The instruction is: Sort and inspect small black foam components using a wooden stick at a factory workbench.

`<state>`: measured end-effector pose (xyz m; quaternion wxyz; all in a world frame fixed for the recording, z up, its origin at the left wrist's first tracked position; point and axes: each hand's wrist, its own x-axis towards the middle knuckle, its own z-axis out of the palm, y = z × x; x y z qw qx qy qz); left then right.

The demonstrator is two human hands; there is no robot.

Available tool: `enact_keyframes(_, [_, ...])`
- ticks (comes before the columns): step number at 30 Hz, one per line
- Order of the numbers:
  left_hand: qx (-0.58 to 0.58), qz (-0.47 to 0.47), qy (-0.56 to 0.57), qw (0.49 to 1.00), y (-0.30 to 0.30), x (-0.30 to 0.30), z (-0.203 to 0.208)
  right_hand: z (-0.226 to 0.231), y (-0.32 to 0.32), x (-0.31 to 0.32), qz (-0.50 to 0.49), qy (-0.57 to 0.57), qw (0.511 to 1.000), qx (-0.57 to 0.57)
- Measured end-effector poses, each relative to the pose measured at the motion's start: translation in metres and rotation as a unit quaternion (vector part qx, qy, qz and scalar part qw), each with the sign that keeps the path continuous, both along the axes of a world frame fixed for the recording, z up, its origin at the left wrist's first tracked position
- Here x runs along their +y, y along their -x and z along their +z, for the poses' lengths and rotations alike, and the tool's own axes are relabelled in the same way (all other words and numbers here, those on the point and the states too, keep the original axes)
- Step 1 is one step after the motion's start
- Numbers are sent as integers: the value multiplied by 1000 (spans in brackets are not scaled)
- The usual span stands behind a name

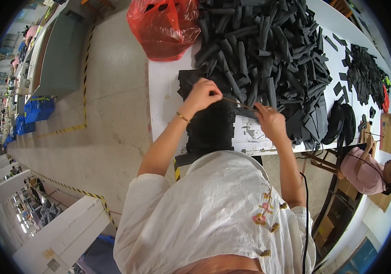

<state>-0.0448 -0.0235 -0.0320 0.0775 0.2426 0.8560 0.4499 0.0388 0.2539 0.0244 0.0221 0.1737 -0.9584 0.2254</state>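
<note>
A thin brown band (238, 103) is drawn tight between my hands; whether it is a loop or a single strand cannot be made out. My left hand (203, 96) is closed, pinching one end of it above a stack of black sheet pieces (210, 128). At the other end, my right hand (271, 121) is closed with the thumb and forefinger together. Just beside the right fingers lies a dark flat strip (245, 113). Beyond both hands rises a big heap of rolled black pieces (264, 50), and flat grey-black pieces (308, 123) lie fanned at its near right.
A red plastic bag (163, 32) sits at the far left of the white table (163, 82). Another black pile (364, 73) and a black bundle (341, 121) are on the right. A seated person in pink (364, 169) is at the right. Blue crates (39, 109) stand on the floor.
</note>
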Motion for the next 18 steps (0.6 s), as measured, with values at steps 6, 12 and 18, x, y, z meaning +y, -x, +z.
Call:
enact_keyframes(6, [54, 64, -53, 995, -18, 25, 23, -20, -7, -37, 23, 64, 995, -73])
enact_keyframes(12, [19, 431, -189, 882, -17, -50, -25, -44, -14, -19, -11, 44, 994, -98])
enact_keyframes(18, [79, 188, 40, 978, -12, -60, -45, -48, -14, -15, -10, 14, 993, -113])
